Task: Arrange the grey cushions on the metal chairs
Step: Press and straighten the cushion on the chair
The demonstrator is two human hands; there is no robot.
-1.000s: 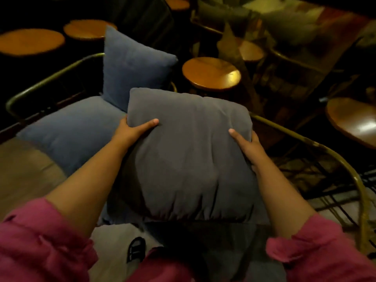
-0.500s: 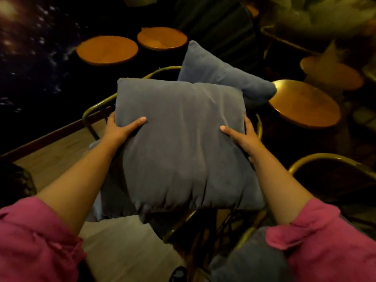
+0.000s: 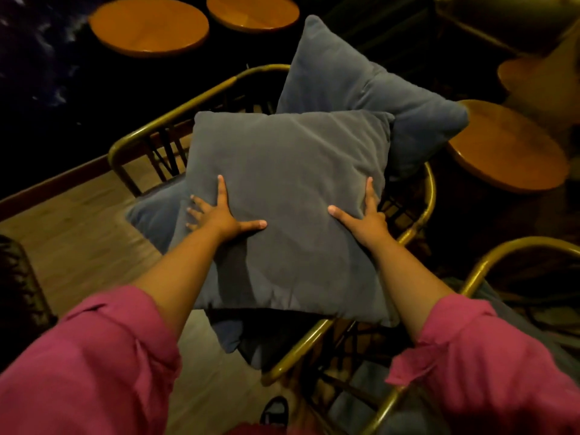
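A square grey cushion (image 3: 282,171) lies flat over the seat of a brass-coloured metal chair (image 3: 188,103), its near edge hanging past the chair's front rail. My left hand (image 3: 219,215) grips its left side, index finger and thumb spread on top, the other fingers at the edge. On the right side my right hand (image 3: 367,218) holds it the same way, with its outer fingers hidden past the edge. A bluish cushion (image 3: 361,83) leans against the chair's back. The seat cushion (image 3: 150,215) shows underneath at the left.
A second metal chair (image 3: 518,246) stands close at the right. Round wooden tables sit at the back left (image 3: 147,25), the back middle (image 3: 251,11) and the right (image 3: 505,152). Wooden floor (image 3: 78,240) lies at the left. A shoe (image 3: 276,409) shows below.
The cushion has come down from in front of me onto the chair's seat. Both hands have slid from its sides toward its near half, fingers spread on top.
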